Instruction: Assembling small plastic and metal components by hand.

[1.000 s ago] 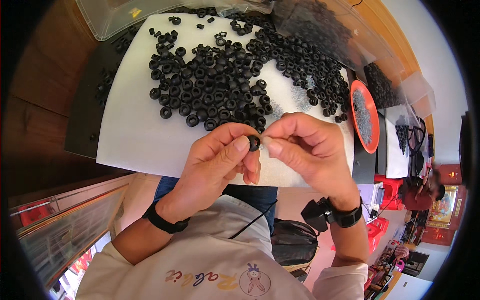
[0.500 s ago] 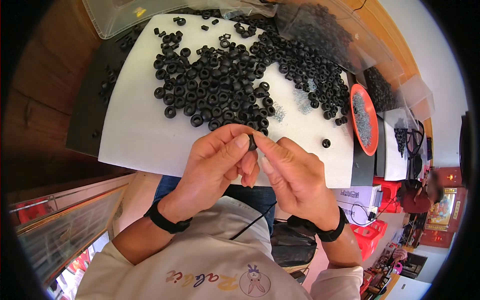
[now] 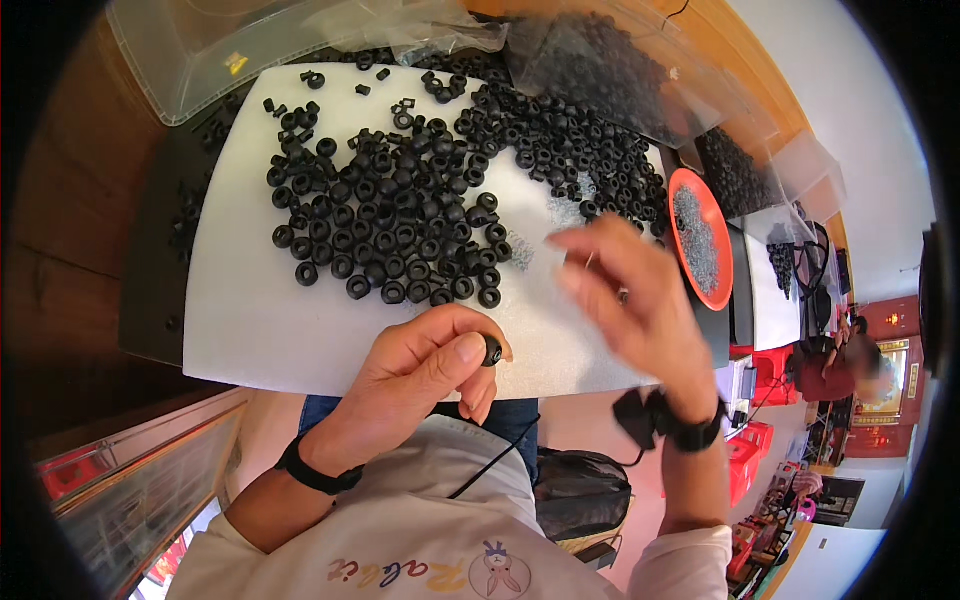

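My left hand [image 3: 425,365] pinches a small black ball-shaped cord lock [image 3: 491,351] between thumb and forefinger, just off the front of the white mat [image 3: 240,330]. Over the right part of the mat is my right hand [image 3: 640,300], blurred, its thumb and forefinger apart with no part visible between their tips. One loose black piece [image 3: 623,296] shows beside its fingers. A heap of black ball-shaped bodies with holes [image 3: 390,215] covers the mat's middle. Small metal springs [image 3: 521,250] lie scattered right of that heap.
An orange-red dish [image 3: 725,285] of springs stands at the mat's right edge. Smaller black parts [image 3: 570,130] pile up behind, by a clear bin [image 3: 640,85] full of black pieces. Another clear bin [image 3: 160,90] is at the far left. A person [image 3: 835,370] is off at the right.
My right hand has parted from the left and moved right over the mat. The cord lock stays in my left hand, now turned. The view has shifted, so the mat sits lower and further left.
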Demonstrator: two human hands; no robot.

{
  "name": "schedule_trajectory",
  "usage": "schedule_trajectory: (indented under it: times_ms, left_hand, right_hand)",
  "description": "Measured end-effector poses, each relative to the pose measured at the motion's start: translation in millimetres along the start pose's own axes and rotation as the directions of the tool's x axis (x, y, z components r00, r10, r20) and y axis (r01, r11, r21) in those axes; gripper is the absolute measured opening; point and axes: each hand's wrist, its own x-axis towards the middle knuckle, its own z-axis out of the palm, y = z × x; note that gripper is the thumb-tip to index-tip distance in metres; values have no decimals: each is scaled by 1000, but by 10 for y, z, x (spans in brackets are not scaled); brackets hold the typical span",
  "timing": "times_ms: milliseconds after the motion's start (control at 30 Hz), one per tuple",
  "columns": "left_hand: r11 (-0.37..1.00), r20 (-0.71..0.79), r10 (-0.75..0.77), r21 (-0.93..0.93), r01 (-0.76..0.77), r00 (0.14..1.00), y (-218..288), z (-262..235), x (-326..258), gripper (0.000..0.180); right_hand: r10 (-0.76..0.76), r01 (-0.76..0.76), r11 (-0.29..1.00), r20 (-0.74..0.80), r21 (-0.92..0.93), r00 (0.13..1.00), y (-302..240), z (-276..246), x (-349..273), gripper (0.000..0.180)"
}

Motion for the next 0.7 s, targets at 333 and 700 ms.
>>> schedule_trajectory:
  times_ms: [333, 700]
  left_hand:
    - [999, -18, 29, 45, -28, 999, -16, 24, 21, 27]
    - [958, 28, 104, 265, -108, 994, -40, 35, -81, 22]
  right_hand:
    - [51, 43, 789, 135, -613, 990, 543, 104, 684, 11]
    - [-4, 135, 745, 198, -653, 980, 493, 128, 625, 13]
